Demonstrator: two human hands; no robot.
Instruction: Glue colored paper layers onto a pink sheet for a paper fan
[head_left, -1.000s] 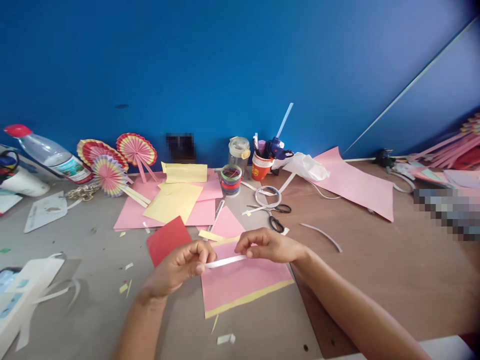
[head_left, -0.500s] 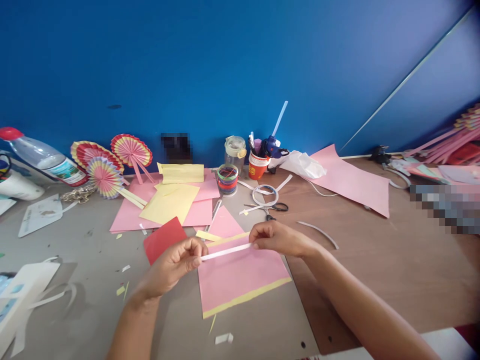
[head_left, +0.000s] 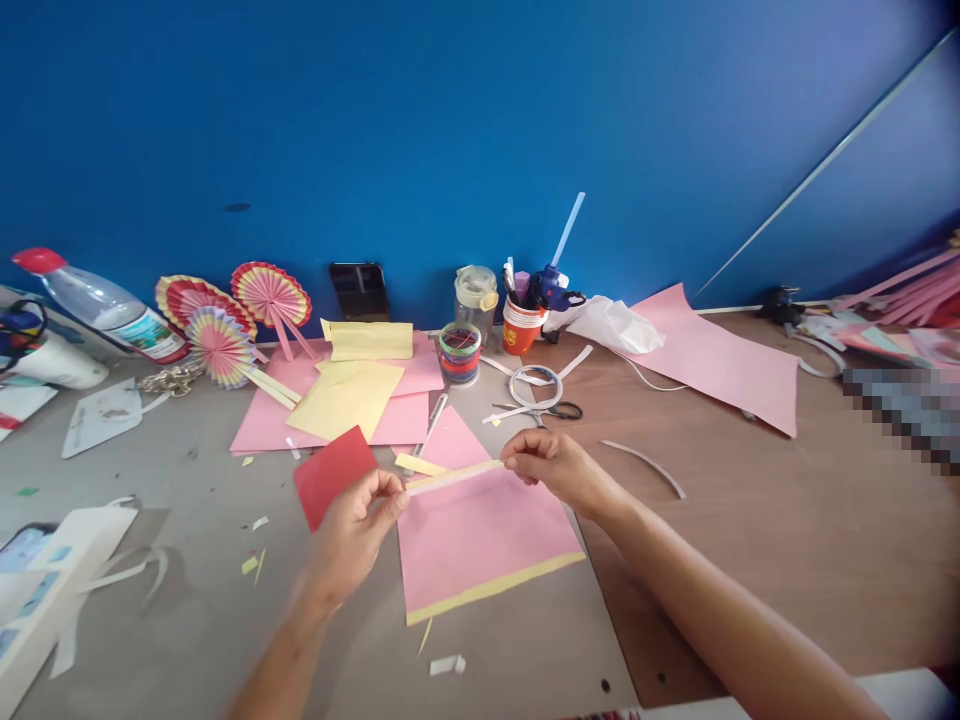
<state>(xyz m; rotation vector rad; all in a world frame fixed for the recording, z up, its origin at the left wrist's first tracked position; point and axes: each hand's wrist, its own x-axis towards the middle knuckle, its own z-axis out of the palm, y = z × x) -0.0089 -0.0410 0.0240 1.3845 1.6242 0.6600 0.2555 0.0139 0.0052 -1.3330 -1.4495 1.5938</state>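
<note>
A narrow white strip (head_left: 455,479), which looks like tape, is stretched between my two hands. My left hand (head_left: 369,512) pinches its left end, and my right hand (head_left: 551,468) pinches the right end. Beneath it lies a pink sheet of paper (head_left: 487,545) with a yellow border along its near and far edges. The strip runs along the far yellow border; whether it touches the paper I cannot tell. A red paper square (head_left: 330,478) is beside my left hand. Scissors (head_left: 562,410) and a tape roll (head_left: 535,388) lie beyond my right hand.
Pleated paper fans (head_left: 271,295), yellow paper (head_left: 349,398) and pink sheets lie at the back left. A thread spool (head_left: 460,355), a jar (head_left: 476,292) and a red cup (head_left: 523,330) of tools stand by the blue wall. A power strip (head_left: 71,570) sits at the left.
Both hands have moved the strip slightly away from me, from over the pink paper to its far yellow border. The view has shifted a little.
</note>
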